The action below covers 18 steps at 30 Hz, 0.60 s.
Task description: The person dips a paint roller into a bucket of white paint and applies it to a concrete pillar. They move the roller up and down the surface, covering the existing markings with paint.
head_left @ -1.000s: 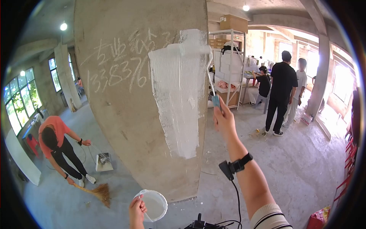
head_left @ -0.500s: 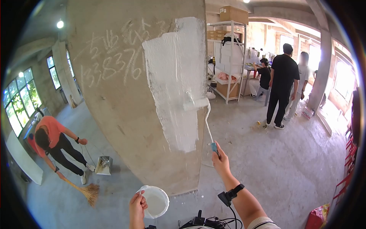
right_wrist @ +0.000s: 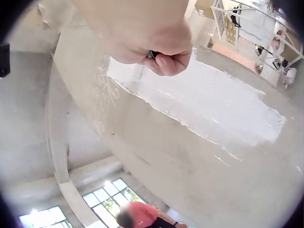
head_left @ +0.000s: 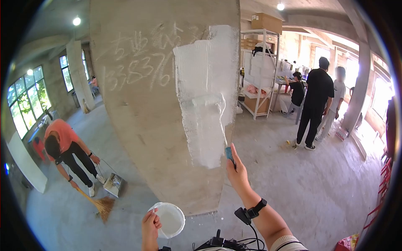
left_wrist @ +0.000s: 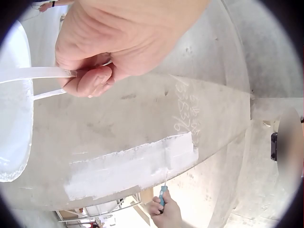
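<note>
My right hand (head_left: pixel 238 170) grips the blue handle of a paint roller (head_left: pixel 208 99), its white-coated sleeve lying against the painted part of a concrete pillar (head_left: pixel 142 121). A thin white-smeared rod joins handle and sleeve. White wet paint (head_left: pixel 194 67) covers a tall, ragged-edged patch near the pillar's right edge. Down by the pillar's foot, my left hand (head_left: pixel 150 226) holds the handle of a white bucket (head_left: pixel 183 217) with white paint inside. In the left wrist view the bucket's strap handle (left_wrist: pixel 38 73) runs into the curled fingers. The right wrist view shows curled fingers, with the roller mostly hidden.
A person in an orange shirt (head_left: pixel 67 134) bends at left with a broom (head_left: pixel 102 205) and a dustpan (head_left: pixel 114 185). White shelving (head_left: pixel 256 75) with boxes stands behind the pillar at right. Several people are beyond it, one in black (head_left: pixel 319 96). Cables (head_left: pixel 247 242) lie below me.
The roller has gone from the patch's top right down to its middle, then leftward and slightly up the patch. The bucket stays in my left hand. The sweeping person's broom and dustpan have shifted.
</note>
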Motion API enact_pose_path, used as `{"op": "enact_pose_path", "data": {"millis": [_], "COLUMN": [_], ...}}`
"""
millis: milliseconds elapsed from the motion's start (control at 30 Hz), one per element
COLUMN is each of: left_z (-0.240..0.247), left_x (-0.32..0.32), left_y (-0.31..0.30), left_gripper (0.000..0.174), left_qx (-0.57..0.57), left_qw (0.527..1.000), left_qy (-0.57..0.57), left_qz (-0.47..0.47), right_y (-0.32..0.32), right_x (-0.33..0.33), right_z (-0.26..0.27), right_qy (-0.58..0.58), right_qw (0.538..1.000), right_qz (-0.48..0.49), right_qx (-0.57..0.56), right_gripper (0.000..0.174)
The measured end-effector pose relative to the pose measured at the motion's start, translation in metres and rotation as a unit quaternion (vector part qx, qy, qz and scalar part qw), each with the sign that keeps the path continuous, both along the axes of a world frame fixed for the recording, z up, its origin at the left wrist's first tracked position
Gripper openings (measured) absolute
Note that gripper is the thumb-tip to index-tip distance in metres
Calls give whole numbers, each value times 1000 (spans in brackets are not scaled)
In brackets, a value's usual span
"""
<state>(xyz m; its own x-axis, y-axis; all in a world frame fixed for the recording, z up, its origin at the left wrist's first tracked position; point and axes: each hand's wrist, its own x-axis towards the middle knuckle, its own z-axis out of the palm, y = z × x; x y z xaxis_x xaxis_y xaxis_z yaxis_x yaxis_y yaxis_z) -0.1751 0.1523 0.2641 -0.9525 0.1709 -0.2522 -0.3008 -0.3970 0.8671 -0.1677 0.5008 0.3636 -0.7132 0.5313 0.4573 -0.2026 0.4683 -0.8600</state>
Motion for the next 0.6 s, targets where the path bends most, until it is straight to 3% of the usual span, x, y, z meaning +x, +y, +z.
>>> {"op": "enact_pose_path", "data": {"millis": [67,133,400,533,600], "left_z": [-1,-2,0,-2,-3], "left_x": [2,3,5,7,7], "left_y": [-3,-6,-11,-15,-16], "left_gripper": [20,20,18,18,18], "left_qx": [0,-5,-8,-1,4], "left_qw": [1000,1000,999,999,999], "left_qy": [0,-3,-8,-6,-6], "left_qz": [9,15,33,34,37], "right_y": [-5,-11,-6,-10,-12], "right_x": [-5,-9,-46,-56,-54], "right_z": [25,60,182,198,180], "right_qy": [-10,-12,72,79,74], "right_qw": [1000,990,982,986,987], "right_qz": [13,76,135,113,109], "right_qx": [-12,-114,-109,-90,-89], "right_gripper": [53,54,54,52,52]}}
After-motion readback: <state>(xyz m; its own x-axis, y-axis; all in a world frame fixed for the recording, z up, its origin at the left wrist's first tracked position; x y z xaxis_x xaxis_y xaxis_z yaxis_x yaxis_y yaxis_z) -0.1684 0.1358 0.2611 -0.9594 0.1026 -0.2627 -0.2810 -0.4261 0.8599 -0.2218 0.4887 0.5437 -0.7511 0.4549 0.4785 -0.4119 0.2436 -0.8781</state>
